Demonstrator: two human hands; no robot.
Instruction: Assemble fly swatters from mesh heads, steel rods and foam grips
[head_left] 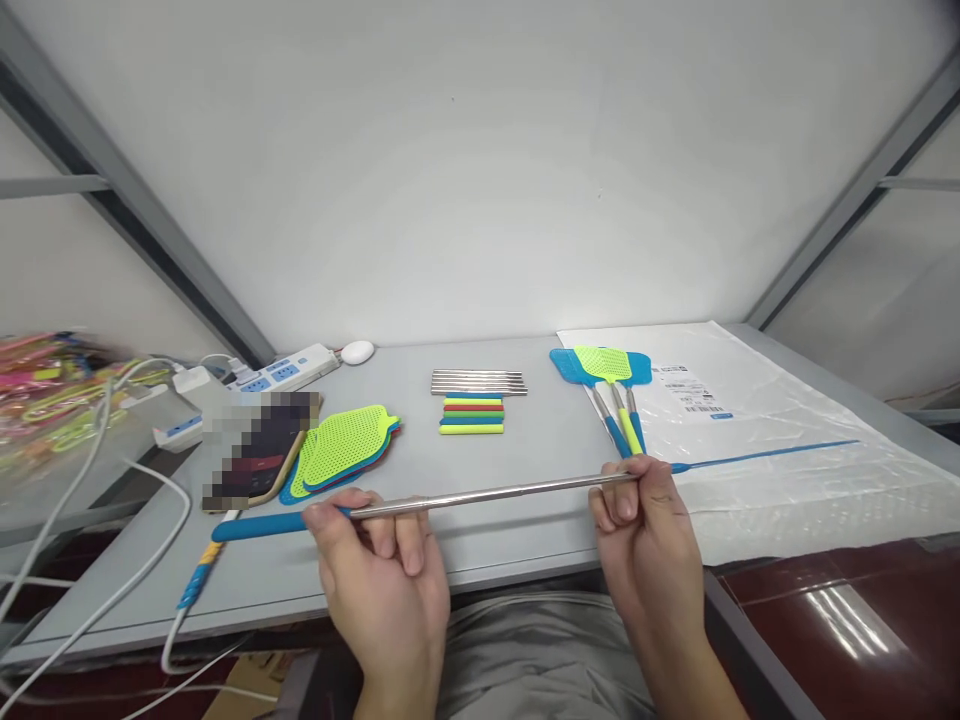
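A telescopic fly swatter (487,496) stretches across the view, its metal rod drawn out long. My left hand (390,590) pinches it where the blue grip (262,526) meets the rod. At the rod's far right end, my right hand (645,540) closes around the joint with the blue swatter head (772,455), which shows edge-on as a thin line. Beyond the hands lie a row of metal rods (478,382) and several coloured grips (472,415). Loose mesh swatter heads (345,450), green on top, are stacked at the left. Swatters with heads attached (604,366) rest at the right.
A phone (262,445), partly blurred, lies beside the stacked heads. Behind it are a power strip (292,370), a white mouse (358,352) and cables (169,480). A white bubble mailer (750,390) covers the table's right side. Bagged colourful items (67,400) sit far left.
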